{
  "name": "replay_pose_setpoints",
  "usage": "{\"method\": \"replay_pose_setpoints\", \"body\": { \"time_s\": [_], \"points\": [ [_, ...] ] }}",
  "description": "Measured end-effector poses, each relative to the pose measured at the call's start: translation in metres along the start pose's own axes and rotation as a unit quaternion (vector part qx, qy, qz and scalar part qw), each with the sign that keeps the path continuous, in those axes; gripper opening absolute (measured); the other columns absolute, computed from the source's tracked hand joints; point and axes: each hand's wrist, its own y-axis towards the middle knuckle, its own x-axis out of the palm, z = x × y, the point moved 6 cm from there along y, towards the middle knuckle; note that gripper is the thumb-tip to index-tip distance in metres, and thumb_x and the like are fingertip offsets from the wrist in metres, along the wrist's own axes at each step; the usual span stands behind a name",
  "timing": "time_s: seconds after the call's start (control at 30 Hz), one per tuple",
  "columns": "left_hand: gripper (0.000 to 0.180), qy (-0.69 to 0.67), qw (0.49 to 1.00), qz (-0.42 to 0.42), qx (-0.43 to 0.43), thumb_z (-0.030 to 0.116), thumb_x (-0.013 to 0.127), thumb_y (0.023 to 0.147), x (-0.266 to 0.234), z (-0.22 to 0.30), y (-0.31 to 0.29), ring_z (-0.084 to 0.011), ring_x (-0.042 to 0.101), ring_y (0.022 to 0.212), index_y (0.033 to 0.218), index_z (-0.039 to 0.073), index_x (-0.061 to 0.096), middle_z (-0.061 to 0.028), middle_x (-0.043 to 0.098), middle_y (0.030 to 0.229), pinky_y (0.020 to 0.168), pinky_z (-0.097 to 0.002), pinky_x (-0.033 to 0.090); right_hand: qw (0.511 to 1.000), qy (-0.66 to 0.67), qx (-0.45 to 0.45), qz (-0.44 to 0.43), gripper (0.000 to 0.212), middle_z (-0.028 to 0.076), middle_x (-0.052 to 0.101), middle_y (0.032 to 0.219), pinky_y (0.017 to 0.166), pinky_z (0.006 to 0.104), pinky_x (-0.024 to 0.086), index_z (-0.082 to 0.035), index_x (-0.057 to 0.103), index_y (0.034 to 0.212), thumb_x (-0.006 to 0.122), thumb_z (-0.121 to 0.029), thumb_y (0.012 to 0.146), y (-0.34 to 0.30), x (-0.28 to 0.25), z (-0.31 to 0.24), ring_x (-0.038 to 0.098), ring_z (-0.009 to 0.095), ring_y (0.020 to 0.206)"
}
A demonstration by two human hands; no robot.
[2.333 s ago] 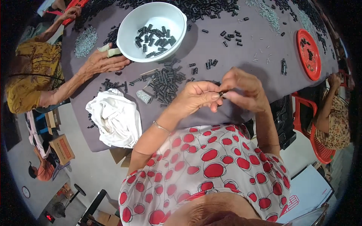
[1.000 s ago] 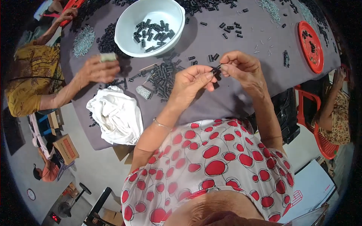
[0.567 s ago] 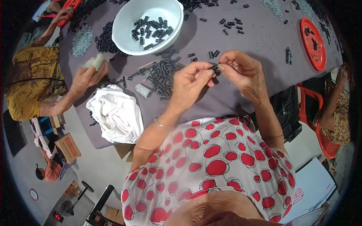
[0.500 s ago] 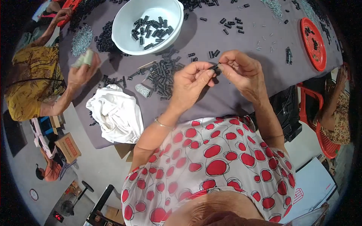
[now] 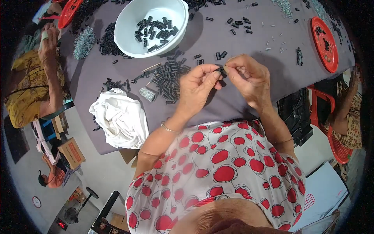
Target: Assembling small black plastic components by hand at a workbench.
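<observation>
Between the hands, above the table (image 5: 249, 101), one small black part (image 5: 223, 71) is pinched by the left hand (image 5: 198, 85) and the right hand (image 5: 249, 78) together. Seemingly a fitting step; next calls for fine fingertip alignment. Ahead-left: one white bowl (image 5: 128, 23), one parts pile (image 5: 167, 76). Left: one cloth (image 5: 119, 119). Two red trays (image 5: 325, 37).

Grey-clothed table (image 5: 249, 35) bearing a white bowl (image 5: 152, 25) of black parts at its far edge, a red tray (image 5: 326, 43) near its right edge, a crumpled white cloth (image 5: 120, 119) overhanging its near-left corner, and a metal spring heap (image 5: 84, 42) at its left edge.
</observation>
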Motion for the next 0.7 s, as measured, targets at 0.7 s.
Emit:
{"method": "replay_pose_setpoints", "body": {
  "time_s": [0.7],
  "points": [
    [0.015,-0.009,0.999,0.033,-0.014,0.008,0.056,0.088,-0.008,-0.005,0.004,-0.0072,0.055,0.063,0.096,-0.004,0.060,-0.0044,0.063,0.080,0.058,-0.0193,0.047,0.992,-0.094,-0.080,0.001,0.026,0.010,0.058,0.087,0.060,0.0285,0.048,-0.004,0.055,0.089,0.065,0.002,0.066,-0.008,0.015,-0.014,0.058,0.021,0.070]
  ]
}}
